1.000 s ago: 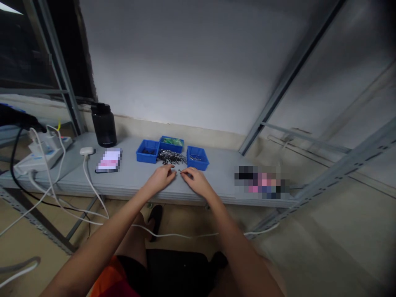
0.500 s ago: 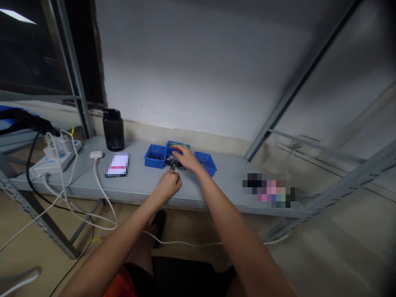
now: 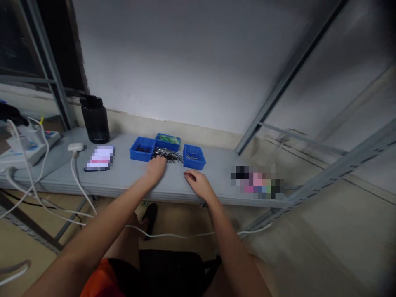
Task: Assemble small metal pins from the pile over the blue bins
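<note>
A heap of small, thin, shiny metal and dark pieces [image 3: 168,154] lies on the grey shelf between the blue bins. My left hand [image 3: 157,168] reaches the near left edge of this heap with its fingers closed; whatever they hold is hidden. Just in front of the right blue bin [image 3: 194,163], my right hand [image 3: 200,185] hovers low over the shelf, fingers curled together in a pinch. Anything between those fingertips is too small to make out. The left blue bin [image 3: 140,156] contains dark pieces. Behind the heap, the back blue bin [image 3: 168,145] holds green packets.
A black bottle [image 3: 95,120] and a phone [image 3: 99,158] stand and lie on the left of the grey shelf [image 3: 173,187]. A white power strip [image 3: 29,153] with cables is farther left. Blurred coloured items [image 3: 256,181] lie at right, near a metal upright [image 3: 287,76].
My right hand has pulled back from over the heap to the shelf before the right bin. My left hand now touches the heap's left edge. The camera view has shifted.
</note>
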The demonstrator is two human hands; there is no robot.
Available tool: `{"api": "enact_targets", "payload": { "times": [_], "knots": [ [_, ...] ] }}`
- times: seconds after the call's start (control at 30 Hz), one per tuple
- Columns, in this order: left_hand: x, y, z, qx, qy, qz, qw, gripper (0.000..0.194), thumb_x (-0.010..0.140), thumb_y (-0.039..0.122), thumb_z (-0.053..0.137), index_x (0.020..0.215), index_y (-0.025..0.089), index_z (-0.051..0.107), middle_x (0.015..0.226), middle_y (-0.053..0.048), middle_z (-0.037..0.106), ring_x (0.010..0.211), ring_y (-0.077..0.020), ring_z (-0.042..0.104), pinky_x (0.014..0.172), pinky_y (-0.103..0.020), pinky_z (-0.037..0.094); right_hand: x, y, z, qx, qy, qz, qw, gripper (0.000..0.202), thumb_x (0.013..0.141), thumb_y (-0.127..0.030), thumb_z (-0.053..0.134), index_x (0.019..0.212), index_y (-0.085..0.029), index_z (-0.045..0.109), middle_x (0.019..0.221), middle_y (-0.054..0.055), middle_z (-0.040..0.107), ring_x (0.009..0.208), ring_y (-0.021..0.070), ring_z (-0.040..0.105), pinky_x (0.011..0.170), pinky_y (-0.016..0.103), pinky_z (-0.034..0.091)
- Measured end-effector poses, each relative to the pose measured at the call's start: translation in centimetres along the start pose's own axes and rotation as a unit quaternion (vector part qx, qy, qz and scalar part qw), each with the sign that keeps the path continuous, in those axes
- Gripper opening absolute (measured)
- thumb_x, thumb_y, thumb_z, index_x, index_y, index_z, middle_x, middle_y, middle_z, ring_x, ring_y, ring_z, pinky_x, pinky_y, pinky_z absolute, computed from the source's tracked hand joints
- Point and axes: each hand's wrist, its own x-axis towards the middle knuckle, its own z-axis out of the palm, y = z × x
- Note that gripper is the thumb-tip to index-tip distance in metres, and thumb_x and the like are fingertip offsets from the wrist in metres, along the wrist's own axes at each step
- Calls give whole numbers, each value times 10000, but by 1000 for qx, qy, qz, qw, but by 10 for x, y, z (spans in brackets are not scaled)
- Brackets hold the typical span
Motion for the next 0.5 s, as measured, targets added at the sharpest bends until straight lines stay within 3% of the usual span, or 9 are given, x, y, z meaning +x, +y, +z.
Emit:
{"api": "enact_targets", "payload": {
  "times": [0.37, 0.5],
  "knots": [
    [-5, -6, -9, -9, 36, 3, 999, 237, 869, 120, 428, 999, 85, 623, 1007, -193, 646, 911, -268, 646, 791, -340, 492, 6, 2, 1, 12, -12, 32, 999, 192, 816, -225, 541, 925, -202, 698, 876, 57, 717, 775, 184, 638, 737, 315, 484],
    [-8, -16, -7, -29, 41, 32, 998, 191, 873, 173, 452, 929, 129, 629, 942, -144, 671, 866, -234, 645, 758, -294, 474, 13, 4, 4, 0, -26, 33, 999, 178, 789, -247, 582, 906, -206, 710, 763, 26, 692, 674, 162, 603, 666, 287, 471]
  ]
}}
